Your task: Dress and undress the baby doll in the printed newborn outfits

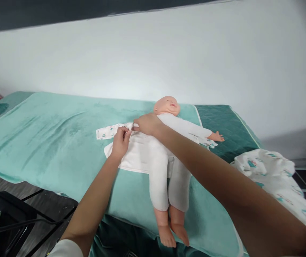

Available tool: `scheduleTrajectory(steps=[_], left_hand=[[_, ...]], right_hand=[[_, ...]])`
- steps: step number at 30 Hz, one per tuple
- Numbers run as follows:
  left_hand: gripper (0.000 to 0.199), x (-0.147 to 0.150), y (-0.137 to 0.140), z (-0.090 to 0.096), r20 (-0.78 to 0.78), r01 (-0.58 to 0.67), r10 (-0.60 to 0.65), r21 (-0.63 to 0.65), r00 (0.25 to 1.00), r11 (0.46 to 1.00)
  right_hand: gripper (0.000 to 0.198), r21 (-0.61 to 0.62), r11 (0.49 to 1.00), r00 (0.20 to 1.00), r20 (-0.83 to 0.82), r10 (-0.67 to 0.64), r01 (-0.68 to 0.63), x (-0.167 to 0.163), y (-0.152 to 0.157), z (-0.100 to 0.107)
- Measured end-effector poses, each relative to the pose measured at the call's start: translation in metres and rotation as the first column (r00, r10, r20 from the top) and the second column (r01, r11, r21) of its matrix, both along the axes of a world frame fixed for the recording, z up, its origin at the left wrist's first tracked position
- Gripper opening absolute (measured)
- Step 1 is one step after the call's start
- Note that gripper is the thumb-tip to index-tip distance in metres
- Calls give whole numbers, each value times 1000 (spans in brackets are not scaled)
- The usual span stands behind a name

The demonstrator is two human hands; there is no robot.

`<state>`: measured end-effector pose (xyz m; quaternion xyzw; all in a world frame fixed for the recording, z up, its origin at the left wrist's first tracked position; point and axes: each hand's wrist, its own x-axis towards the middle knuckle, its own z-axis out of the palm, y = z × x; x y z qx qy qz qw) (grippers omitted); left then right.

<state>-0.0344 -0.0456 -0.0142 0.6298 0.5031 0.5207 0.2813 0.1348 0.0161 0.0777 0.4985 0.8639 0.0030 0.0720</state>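
Note:
A baby doll in a white cloth body suit lies on its back, head toward the wall. Spread beneath it is a white baby shirt, whose printed sleeve stretches out to the left. My left hand is closed, pinching the shirt near the inner end of that sleeve. Over the doll's shoulder reaches my right hand, its fingertips closed on the cloth at the same sleeve. The doll's arm on that side is hidden beneath my right hand. Its other arm lies stretched out to the right.
A light green cover lies over the bed, with a dark green quilted pad at the right. Printed white cloth is bunched at the right edge. A black chair stands at lower left. Behind the bed rises a white wall.

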Motion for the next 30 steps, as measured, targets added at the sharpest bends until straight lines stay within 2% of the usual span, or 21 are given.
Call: scheduleTrajectory(steps=[2, 6, 11, 14, 16, 18, 19, 21, 22, 24, 25, 27, 30], left_hand=[[21, 3, 1, -1, -17, 70, -71, -19, 997, 997], [18, 5, 5, -4, -1, 121, -121, 6, 993, 993], [18, 5, 7, -5, -4, 68, -68, 16, 998, 998], [22, 4, 8, -4, -36, -1, 2, 16, 999, 1000], [19, 3, 8, -4, -112, -39, 40, 18, 993, 999], [15, 3, 8, -4, -222, -39, 46, 34, 974, 999], [14, 2, 8, -4, -270, -30, 43, 51, 962, 998], [14, 2, 8, -4, -317, -18, 48, 99, 947, 995], [14, 2, 8, -3, -319, -18, 59, 129, 946, 991], [16, 3, 8, -2, -303, -22, 78, 184, 950, 983], [17, 3, 8, -2, -294, -22, 83, 204, 952, 979], [17, 5, 7, -1, -298, -8, 74, 217, 952, 976], [16, 10, 4, 3, -312, 2, 51, 168, 949, 986]], right_hand=[[39, 16, 1000, 1000, -7, -9, 9, -3, -1, -1], [32, 34, 998, 997, -53, -55, 57, -14, 0, -1], [34, 90, 992, 991, -111, -80, 90, -19, -2, 4], [35, 127, 984, 946, -314, -78, 123, 6, -16, 5], [37, 169, 962, 841, -533, -93, 213, 37, -33, -1], [37, 248, 889, 689, -718, -99, 386, 75, -54, -16], [37, 256, 819, 599, -791, -128, 513, 94, -64, -27], [38, 173, 658, 432, -865, -254, 733, 126, -81, -49], [41, 73, 636, 378, -854, -358, 768, 138, -88, -60], [52, -67, 609, 342, -777, -529, 790, 150, -97, -74], [58, -101, 612, 352, -740, -574, 785, 152, -99, -77], [65, -107, 645, 383, -727, -570, 756, 149, -100, -79], [69, -110, 750, 390, -800, -456, 652, 143, -97, -76]])
